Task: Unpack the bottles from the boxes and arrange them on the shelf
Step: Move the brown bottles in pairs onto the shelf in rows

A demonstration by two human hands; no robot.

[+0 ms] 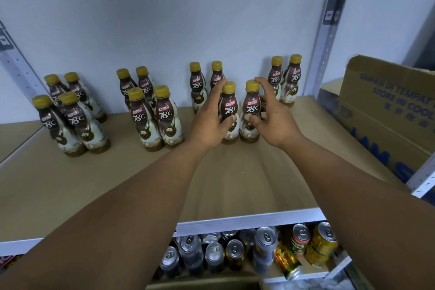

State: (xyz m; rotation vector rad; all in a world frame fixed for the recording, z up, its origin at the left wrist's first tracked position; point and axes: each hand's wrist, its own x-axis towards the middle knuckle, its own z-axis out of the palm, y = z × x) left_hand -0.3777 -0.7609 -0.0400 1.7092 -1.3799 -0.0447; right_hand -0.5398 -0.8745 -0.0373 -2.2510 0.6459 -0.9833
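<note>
Two brown coffee bottles with yellow caps stand side by side on the brown shelf board (117,183). My left hand (209,122) grips the left bottle (230,106), fingers behind it and thumb on its front. My right hand (275,122) holds the right bottle (251,103), with the thumb low on the label and a fingertip at the cap. Both bottles are upright and their bases touch the board. Two more bottles (197,85) stand right behind them against the wall.
Several bottles stand in a cluster at the far left (70,120), another cluster (155,117) is left of centre, and a pair (286,77) is by the grey shelf upright (329,30). An open cardboard box (386,106) sits on the right. Drink cans (259,249) fill the lower shelf.
</note>
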